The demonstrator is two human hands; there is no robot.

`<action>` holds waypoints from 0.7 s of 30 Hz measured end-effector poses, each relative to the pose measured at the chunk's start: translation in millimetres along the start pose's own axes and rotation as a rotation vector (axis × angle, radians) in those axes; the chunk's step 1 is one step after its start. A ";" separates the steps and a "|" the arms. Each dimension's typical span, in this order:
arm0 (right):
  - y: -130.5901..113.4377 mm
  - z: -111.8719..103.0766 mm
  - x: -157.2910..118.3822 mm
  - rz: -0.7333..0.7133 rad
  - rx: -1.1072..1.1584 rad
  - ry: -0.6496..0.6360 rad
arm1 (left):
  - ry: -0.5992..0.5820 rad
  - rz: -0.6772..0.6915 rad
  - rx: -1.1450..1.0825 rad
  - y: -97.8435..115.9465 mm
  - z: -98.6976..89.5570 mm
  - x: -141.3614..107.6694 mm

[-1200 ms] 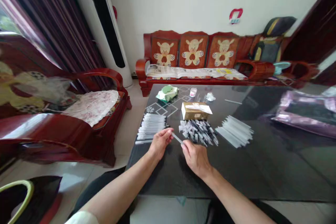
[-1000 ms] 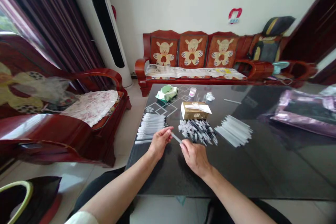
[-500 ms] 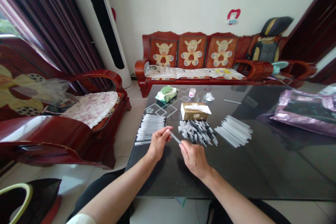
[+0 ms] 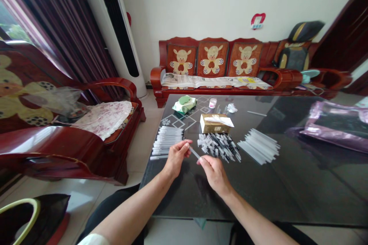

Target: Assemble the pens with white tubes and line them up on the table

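A thin translucent pen barrel [image 4: 194,152] slants between my two hands above the dark table. My left hand [image 4: 176,157] pinches its upper left end, and my right hand [image 4: 213,170] grips the lower right end. Left of my hands lies a row of white pens [image 4: 166,141] with dark ends, side by side. Just beyond my hands is a loose pile of black and clear pen caps and tips [image 4: 220,146]. To the right of that pile rests a stack of frosted tubes [image 4: 259,146].
Behind the pile stands a tissue box [image 4: 216,123], with a green wipes pack [image 4: 184,104], a small white jar [image 4: 212,103] and crumpled tissue [image 4: 232,108] farther back. One tube [image 4: 257,113] lies alone. A purple plastic bag [image 4: 336,126] covers the table's right side.
The whole view has shifted slightly, so everything appears a little farther right and lower. Both hands keep their hold on the barrel, with the right thumb slightly raised.
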State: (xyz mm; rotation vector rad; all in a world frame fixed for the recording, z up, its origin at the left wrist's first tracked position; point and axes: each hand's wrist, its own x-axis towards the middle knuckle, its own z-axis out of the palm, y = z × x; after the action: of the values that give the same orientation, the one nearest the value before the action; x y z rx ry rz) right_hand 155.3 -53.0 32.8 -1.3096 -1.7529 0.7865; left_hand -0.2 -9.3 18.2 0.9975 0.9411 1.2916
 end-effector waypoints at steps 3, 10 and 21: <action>11.5 -2.3 5.2 0.056 0.021 -0.061 | -0.065 -0.089 0.068 10.6 -16.0 10.2; 36.9 -16.2 10.5 0.209 0.088 -0.117 | 0.412 0.193 0.188 41.1 -95.5 58.1; 41.0 -28.2 7.7 0.122 -0.096 -0.099 | 0.511 0.046 0.706 24.7 -117.3 68.9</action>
State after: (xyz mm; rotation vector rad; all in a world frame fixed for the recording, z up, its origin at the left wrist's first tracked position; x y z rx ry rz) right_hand 197.9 -33.8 14.1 -1.4753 -1.8211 0.8581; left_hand -115.1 66.5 5.6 1.2395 1.8596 1.3006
